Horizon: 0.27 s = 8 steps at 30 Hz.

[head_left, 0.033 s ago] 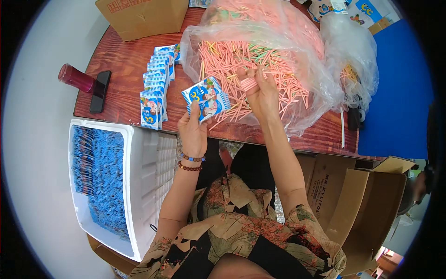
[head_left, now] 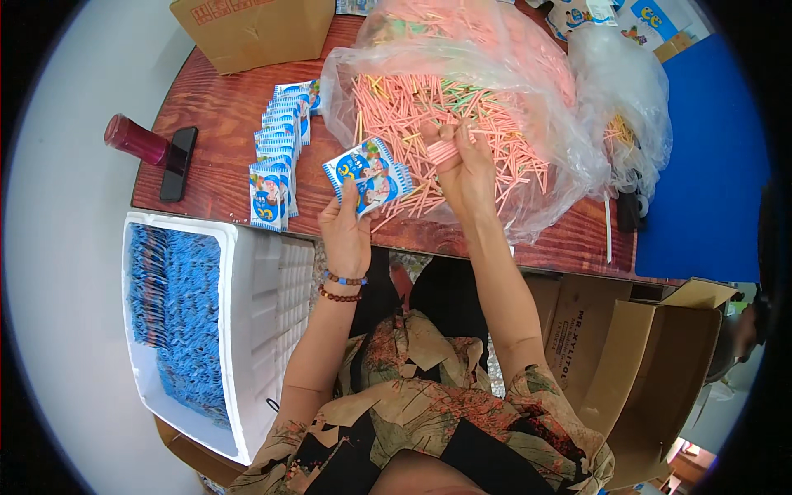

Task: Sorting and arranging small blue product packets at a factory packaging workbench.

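My left hand (head_left: 345,235) is closed on small blue-and-white packets (head_left: 363,172), at least two, which overlap and fan out a little above the table's near edge. My right hand (head_left: 472,177) pinches a short bundle of pink sticks (head_left: 443,152) just to the right of the packets. Behind both hands lies a big heap of thin pink sticks (head_left: 396,103), with some yellow and green ones among them. The heap spills from a large clear plastic bag (head_left: 340,78). Left of the bag, a row of overlapping blue-and-white packets (head_left: 268,194) lies on the table.
A phone (head_left: 177,163) and a dark red cup (head_left: 136,139) are at the table's left edge. Below stands a white foam box (head_left: 231,330) of blue packets. A cardboard box (head_left: 256,33) sits far left, an open carton (head_left: 660,371) lower right, a smaller clear bag (head_left: 623,74) right.
My left hand has shifted very slightly right, and its packets are spread a little wider. The right hand looks the same.
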{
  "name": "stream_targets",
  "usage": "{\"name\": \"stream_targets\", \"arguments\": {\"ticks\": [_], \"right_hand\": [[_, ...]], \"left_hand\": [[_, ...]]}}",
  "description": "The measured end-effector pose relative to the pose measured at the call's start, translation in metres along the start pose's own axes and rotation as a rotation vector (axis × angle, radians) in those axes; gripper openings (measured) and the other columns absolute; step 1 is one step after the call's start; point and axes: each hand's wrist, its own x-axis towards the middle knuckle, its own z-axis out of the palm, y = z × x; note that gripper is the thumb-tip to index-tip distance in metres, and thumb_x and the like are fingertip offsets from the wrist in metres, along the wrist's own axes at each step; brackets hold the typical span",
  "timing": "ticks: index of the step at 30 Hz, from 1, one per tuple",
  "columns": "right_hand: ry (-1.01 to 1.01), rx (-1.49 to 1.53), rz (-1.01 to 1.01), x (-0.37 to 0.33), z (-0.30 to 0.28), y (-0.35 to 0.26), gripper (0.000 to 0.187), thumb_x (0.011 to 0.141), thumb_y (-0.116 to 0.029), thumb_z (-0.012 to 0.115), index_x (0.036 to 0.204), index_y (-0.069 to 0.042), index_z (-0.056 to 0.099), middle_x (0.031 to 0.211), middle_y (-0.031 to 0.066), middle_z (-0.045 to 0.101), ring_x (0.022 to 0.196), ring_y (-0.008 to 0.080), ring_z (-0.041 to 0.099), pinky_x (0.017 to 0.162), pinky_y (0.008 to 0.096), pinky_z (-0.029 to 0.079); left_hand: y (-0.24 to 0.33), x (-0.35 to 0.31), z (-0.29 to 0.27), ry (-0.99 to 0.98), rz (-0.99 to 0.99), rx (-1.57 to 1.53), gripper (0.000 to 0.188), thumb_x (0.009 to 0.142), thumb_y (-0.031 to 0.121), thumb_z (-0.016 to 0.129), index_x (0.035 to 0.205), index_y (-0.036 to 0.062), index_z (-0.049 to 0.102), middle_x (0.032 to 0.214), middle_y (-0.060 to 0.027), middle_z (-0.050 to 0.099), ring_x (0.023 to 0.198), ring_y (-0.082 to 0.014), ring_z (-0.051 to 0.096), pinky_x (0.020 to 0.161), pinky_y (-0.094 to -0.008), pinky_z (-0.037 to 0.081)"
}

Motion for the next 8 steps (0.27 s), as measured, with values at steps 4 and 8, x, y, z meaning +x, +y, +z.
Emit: {"name": "stream_targets", "arguments": {"ticks": [4, 8], "right_hand": [[-0.039, -0.015, -0.135, -0.019, 0.025, -0.004, 0.006, 0.100, -0.009, 0.047, 0.103, -0.004, 0.049, 0.091, 0.0071, 0.056, 0.102, 0.0259, 0.061, 0.107, 0.0460, 0.040], [-0.100, -0.063, -0.286, -0.027, 0.034, 0.004, 0.011, 0.100, -0.012, 0.049, 0.109, -0.007, 0.048, 0.092, 0.0077, 0.057, 0.105, 0.0288, 0.061, 0.112, 0.0502, 0.030]], "left_hand": [[-0.015, 0.004, 0.008, -0.034, 0.010, 0.003, 0.024, 0.099, 0.024, 0.056, 0.103, 0.0015, 0.066, 0.098, -0.0053, 0.070, 0.086, -0.0127, 0.067, 0.072, -0.0289, 0.056], [-0.020, 0.002, 0.012, -0.015, -0.018, -0.025, 0.027, 0.099, 0.024, 0.055, 0.113, 0.0021, 0.062, 0.106, -0.0040, 0.067, 0.091, -0.0124, 0.066, 0.073, -0.0286, 0.058]]}}
